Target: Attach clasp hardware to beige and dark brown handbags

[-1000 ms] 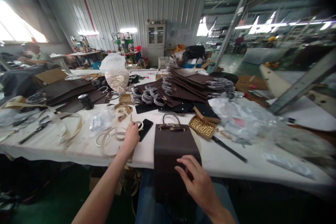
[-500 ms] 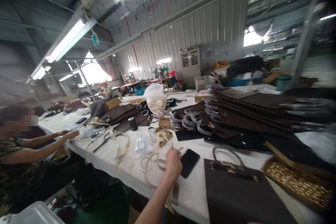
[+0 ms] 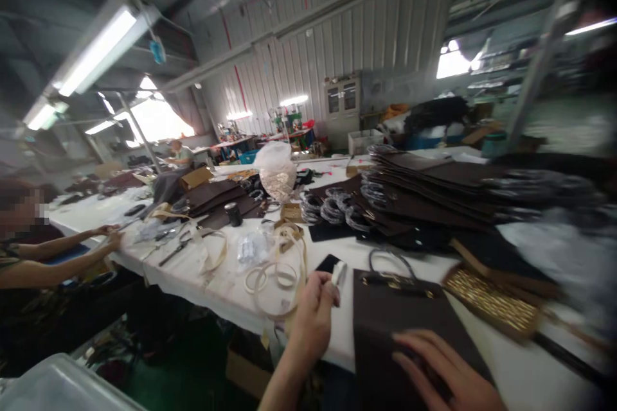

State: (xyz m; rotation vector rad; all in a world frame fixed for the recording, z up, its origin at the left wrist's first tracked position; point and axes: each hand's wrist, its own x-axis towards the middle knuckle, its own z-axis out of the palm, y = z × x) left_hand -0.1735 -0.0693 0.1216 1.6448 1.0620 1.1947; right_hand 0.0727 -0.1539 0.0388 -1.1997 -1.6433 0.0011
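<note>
My left hand [image 3: 313,311] is closed, with the pale end of a tape strip [image 3: 339,273] sticking out of its fingers. Loops of this cream tape [image 3: 303,250] curl over the table left of the hand. Behind the fingers lies a black phone [image 3: 328,262], partly covered. My right hand [image 3: 446,369] is over a dark brown handbag [image 3: 385,321], its thumb and fingers apart and slightly blurred; whether it touches the bag I cannot tell. The bag lies flat, with a round handle [image 3: 391,255] and gold fittings at the top.
Right of the bag stands a cardboard box of gold metal pieces [image 3: 491,302]. Brown bag panels [image 3: 434,183] and wrapped handles [image 3: 332,209] are stacked behind. A plastic bag [image 3: 255,247] and scissors [image 3: 174,250] lie to the left. A co-worker's hands [image 3: 108,237] are at the left edge.
My left hand has come away from the tape coil towards the handbag, bringing a tape end. My right hand has come into view over the bag. The view has shifted slightly right.
</note>
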